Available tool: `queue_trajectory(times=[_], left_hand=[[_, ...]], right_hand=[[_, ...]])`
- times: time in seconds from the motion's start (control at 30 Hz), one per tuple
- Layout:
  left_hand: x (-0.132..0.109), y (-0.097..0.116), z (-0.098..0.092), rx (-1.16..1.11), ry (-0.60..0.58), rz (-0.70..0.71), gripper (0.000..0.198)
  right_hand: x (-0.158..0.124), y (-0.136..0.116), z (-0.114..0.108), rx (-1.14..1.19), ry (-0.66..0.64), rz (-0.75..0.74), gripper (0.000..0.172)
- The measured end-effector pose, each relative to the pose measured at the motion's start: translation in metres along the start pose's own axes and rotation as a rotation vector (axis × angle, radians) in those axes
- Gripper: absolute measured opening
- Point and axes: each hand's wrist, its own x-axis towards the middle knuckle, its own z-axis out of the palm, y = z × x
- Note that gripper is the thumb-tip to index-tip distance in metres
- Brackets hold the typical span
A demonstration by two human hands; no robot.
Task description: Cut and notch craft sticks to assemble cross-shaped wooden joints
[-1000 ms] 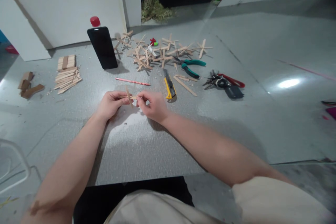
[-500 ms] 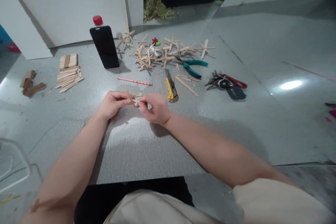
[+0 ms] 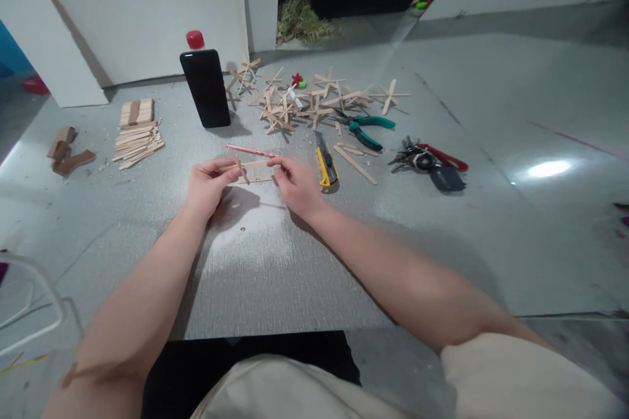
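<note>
Between finger and thumb, my left hand [image 3: 209, 188] holds a short wooden craft stick [image 3: 243, 173] that stands across another, longer craft stick [image 3: 256, 165]. My right hand [image 3: 299, 188] pinches the far right end of that longer stick, its fingers closed. Just under the two hands, one more craft stick [image 3: 260, 179] lies flat on the table. A red-and-white pencil [image 3: 248, 150] rests behind the hands, its right end close to my right fingertips. To the right of my right hand lies a yellow utility knife [image 3: 326, 162].
Craft stick stars [image 3: 280, 108] are heaped at the back, by teal-handled pliers [image 3: 366, 129]. Loose sticks [image 3: 356, 163] and keys [image 3: 427, 160] lie right. A phone [image 3: 206, 88] stands before a red-capped bottle [image 3: 195, 39]. Stacked sticks [image 3: 139, 141] and brown paper bands [image 3: 69, 152] are left.
My right hand has moved right, away from my left, and now pinches the longer stick at its end. Both hands sit slightly higher in view. The whole view has shifted slightly.
</note>
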Motion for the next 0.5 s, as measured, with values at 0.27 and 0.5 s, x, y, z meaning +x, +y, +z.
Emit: queue_trajectory(times=[0.27,0.5], left_hand=[[0.0054,0.0019,-0.0027,-0.054,0.114,0.047,0.030],[0.0040,0.0046,0.0008,-0.092,0.066,0.054,0.028]], right_hand=[[0.0004,0.0050,0.0089,-0.089,-0.121,0.003,0.010],[0.0001,0.0101,0.0113,0.003,-0.012,0.069,0.010]])
